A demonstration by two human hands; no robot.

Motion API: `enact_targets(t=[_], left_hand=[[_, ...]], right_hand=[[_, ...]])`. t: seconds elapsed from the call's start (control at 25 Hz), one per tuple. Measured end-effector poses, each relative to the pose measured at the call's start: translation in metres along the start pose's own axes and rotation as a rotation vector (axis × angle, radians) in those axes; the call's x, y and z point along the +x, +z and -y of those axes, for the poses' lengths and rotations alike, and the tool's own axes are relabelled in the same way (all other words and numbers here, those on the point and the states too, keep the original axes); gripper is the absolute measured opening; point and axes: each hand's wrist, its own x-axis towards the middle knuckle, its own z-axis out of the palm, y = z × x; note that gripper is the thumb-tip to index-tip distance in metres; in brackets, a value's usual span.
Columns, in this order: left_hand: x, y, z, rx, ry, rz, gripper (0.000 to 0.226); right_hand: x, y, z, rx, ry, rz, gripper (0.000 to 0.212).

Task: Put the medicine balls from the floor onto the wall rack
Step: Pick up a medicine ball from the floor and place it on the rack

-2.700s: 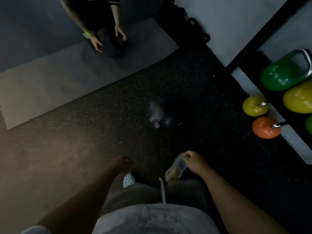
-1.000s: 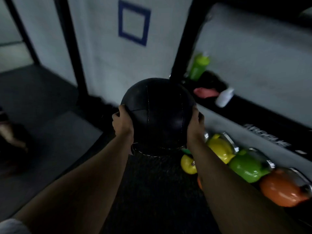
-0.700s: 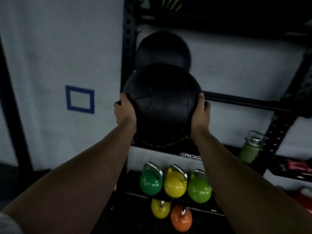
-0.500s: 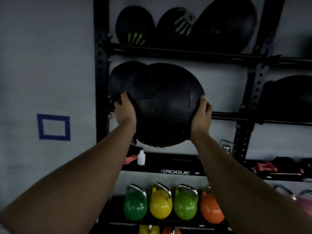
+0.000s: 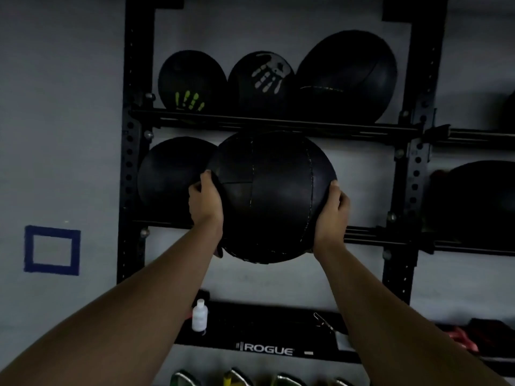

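- Wall rack [image 5: 278, 122]: top tier already carried three balls; middle tier had one ball [image 5: 170, 176] at left, open space beside it.
- Medicine ball [image 5: 271, 196] was at middle-tier height, not yet seated.
- Left hand [image 5: 204, 203] and right hand [image 5: 331, 215] clamped its sides; floor out of view, remaining balls unknown.

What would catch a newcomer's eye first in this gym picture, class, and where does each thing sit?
The big black medicine ball dominates the centre, gripped by the left hand and right hand in front of the wall rack's middle shelf. On the top shelf, two balls bear handprints, one green, one white. A blue tape square marks the wall at left.
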Motion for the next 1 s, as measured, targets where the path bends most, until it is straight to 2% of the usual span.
enact_targets(t=[0.24, 0.6, 0.72, 0.84, 0.92, 1.0], left_hand=[[0.061, 0.05, 0.033, -0.024, 0.001, -0.041, 0.062], [0.182, 0.124, 0.082, 0.067, 0.027, -0.058, 0.071], [0.204, 0.147, 0.109, 0.214, 0.284, 0.063, 0.069], [0.226, 0.169, 0.132, 0.407, 0.5, 0.221, 0.065], [0.24, 0.18, 0.143, 0.517, 0.55, 0.187, 0.064], [0.248, 0.191, 0.152, 0.546, 0.598, 0.105, 0.066]], right_hand=[[0.088, 0.027, -0.035, -0.006, 0.029, 0.055, 0.062], [0.205, 0.076, -0.092, -0.118, 0.04, -0.015, 0.062], [0.234, 0.078, -0.113, -0.227, -0.093, -0.045, 0.054], [0.258, 0.089, -0.133, -0.476, -0.224, 0.101, 0.054], [0.27, 0.102, -0.142, -0.598, -0.253, 0.137, 0.058], [0.279, 0.113, -0.153, -0.625, -0.302, 0.086, 0.061]])
